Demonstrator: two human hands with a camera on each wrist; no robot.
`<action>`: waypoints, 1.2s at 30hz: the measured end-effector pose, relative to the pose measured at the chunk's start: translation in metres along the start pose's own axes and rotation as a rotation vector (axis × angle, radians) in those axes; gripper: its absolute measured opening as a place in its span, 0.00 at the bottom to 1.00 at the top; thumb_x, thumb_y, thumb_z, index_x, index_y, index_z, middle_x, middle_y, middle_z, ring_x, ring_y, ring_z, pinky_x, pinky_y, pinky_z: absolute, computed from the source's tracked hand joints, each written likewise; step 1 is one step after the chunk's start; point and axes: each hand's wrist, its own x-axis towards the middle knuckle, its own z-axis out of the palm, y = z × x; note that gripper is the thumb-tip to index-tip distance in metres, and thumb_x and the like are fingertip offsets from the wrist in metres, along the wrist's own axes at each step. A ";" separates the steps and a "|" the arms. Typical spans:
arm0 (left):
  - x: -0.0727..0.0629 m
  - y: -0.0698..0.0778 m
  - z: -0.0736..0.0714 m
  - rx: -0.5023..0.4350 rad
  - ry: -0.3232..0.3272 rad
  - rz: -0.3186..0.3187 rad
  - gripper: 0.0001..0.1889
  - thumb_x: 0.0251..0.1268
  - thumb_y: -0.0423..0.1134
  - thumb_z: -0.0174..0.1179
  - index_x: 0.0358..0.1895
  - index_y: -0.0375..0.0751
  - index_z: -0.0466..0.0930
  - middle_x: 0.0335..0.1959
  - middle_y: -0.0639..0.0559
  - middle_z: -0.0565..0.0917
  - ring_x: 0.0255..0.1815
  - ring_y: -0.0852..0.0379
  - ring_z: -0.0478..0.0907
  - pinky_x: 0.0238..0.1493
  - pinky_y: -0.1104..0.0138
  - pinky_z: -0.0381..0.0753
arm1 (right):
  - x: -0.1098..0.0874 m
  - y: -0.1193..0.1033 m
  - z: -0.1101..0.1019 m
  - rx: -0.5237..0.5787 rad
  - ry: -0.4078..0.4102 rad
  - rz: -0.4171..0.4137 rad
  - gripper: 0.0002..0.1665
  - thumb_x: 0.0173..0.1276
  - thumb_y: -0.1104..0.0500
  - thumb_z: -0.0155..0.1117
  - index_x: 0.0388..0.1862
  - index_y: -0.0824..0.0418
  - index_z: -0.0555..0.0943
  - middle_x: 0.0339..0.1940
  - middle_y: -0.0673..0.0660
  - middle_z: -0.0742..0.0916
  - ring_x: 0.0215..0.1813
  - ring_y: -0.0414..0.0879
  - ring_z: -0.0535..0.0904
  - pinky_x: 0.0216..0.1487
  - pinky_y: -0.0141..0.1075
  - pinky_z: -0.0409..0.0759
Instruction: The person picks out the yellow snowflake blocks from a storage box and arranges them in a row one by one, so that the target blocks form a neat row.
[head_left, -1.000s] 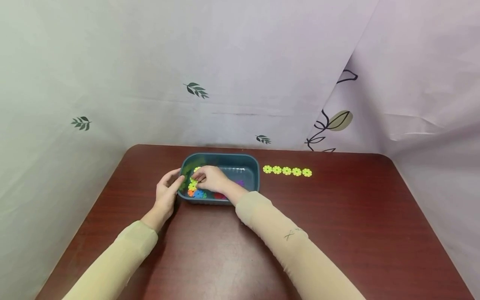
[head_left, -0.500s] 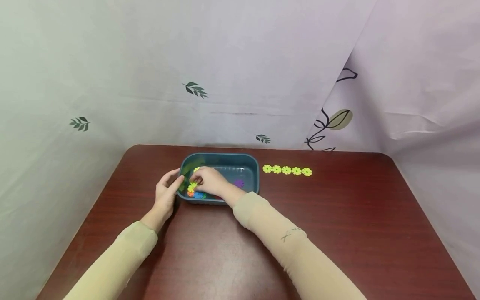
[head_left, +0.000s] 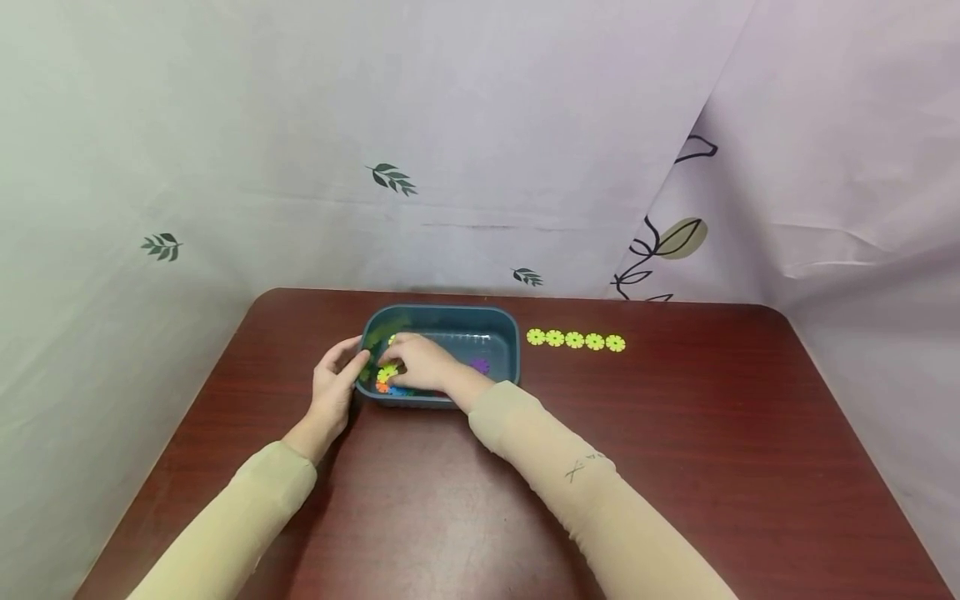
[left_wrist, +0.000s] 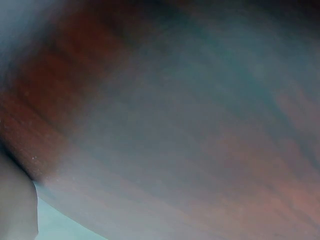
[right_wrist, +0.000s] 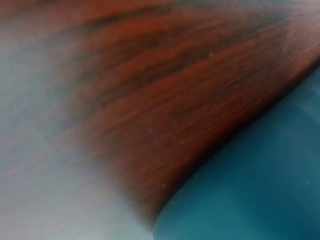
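Note:
A dark blue plastic tub (head_left: 495, 321) stands near the back of the table. My left hand (head_left: 335, 385) holds its left end, with the thumb at the rim and the fingers along the outer side. My right hand (head_left: 423, 364) reaches inside, its bent fingers over yellow flower-shaped discs (head_left: 387, 372) at the left end. Whether it pinches one is hidden. By the front wall lie an orange disc (head_left: 382, 387) and a blue disc (head_left: 398, 391), partly covered by the hand. A purple disc (head_left: 480, 367) lies toward the tub's right.
Several yellow flower-shaped discs (head_left: 574, 340) form a row on the brown table (head_left: 675, 433), right of the tub. A pale curtain (head_left: 465, 150) with leaf prints hangs behind the table. Both wrist views are largely blurred; the right one shows the tub's outer wall (right_wrist: 260, 190).
My right hand stays over the left end of the tub, its fingers shifting slightly among the yellow discs. The left hand, the tub and the row of discs look unmoved.

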 end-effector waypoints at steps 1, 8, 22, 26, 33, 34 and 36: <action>0.000 0.000 0.000 -0.004 0.001 0.003 0.20 0.80 0.35 0.62 0.68 0.31 0.76 0.49 0.65 0.87 0.52 0.67 0.81 0.47 0.77 0.83 | 0.000 0.000 0.000 0.005 -0.004 0.000 0.19 0.75 0.55 0.73 0.62 0.56 0.88 0.57 0.55 0.86 0.54 0.44 0.83 0.57 0.29 0.81; 0.001 0.001 0.000 -0.004 -0.001 0.004 0.17 0.80 0.35 0.61 0.66 0.36 0.80 0.49 0.65 0.87 0.51 0.68 0.82 0.47 0.77 0.84 | 0.001 0.001 -0.002 -0.010 -0.019 -0.010 0.16 0.74 0.54 0.74 0.59 0.53 0.89 0.56 0.53 0.86 0.53 0.43 0.80 0.59 0.32 0.79; 0.000 0.002 0.001 0.008 0.011 0.000 0.17 0.81 0.35 0.60 0.67 0.35 0.79 0.50 0.65 0.86 0.53 0.66 0.81 0.47 0.77 0.83 | -0.002 0.001 -0.003 0.095 0.016 0.036 0.14 0.74 0.58 0.72 0.57 0.55 0.89 0.55 0.56 0.85 0.54 0.45 0.83 0.58 0.30 0.81; 0.000 0.003 0.002 0.013 0.018 -0.013 0.20 0.81 0.35 0.60 0.69 0.32 0.76 0.49 0.66 0.86 0.52 0.66 0.81 0.48 0.76 0.83 | -0.002 0.000 -0.004 0.121 0.037 0.069 0.16 0.75 0.60 0.71 0.60 0.57 0.87 0.56 0.57 0.84 0.55 0.46 0.85 0.58 0.31 0.82; -0.001 0.004 0.001 0.041 0.003 -0.029 0.22 0.81 0.36 0.59 0.71 0.31 0.74 0.50 0.66 0.85 0.53 0.64 0.81 0.48 0.76 0.83 | 0.000 0.000 -0.003 0.032 0.022 0.104 0.25 0.76 0.57 0.71 0.69 0.56 0.83 0.61 0.57 0.83 0.54 0.45 0.83 0.56 0.32 0.82; -0.002 0.004 0.001 0.044 0.002 -0.029 0.22 0.81 0.36 0.59 0.71 0.31 0.74 0.51 0.65 0.85 0.54 0.64 0.81 0.48 0.76 0.83 | 0.000 0.000 -0.003 0.024 0.018 0.105 0.25 0.76 0.57 0.71 0.70 0.56 0.83 0.62 0.57 0.83 0.54 0.45 0.83 0.56 0.32 0.82; -0.002 0.004 0.000 0.046 -0.002 -0.031 0.22 0.82 0.36 0.59 0.71 0.31 0.73 0.51 0.66 0.85 0.54 0.64 0.80 0.48 0.76 0.83 | 0.001 0.000 -0.003 0.016 0.008 0.101 0.25 0.76 0.57 0.71 0.70 0.57 0.83 0.63 0.57 0.83 0.54 0.45 0.83 0.56 0.31 0.82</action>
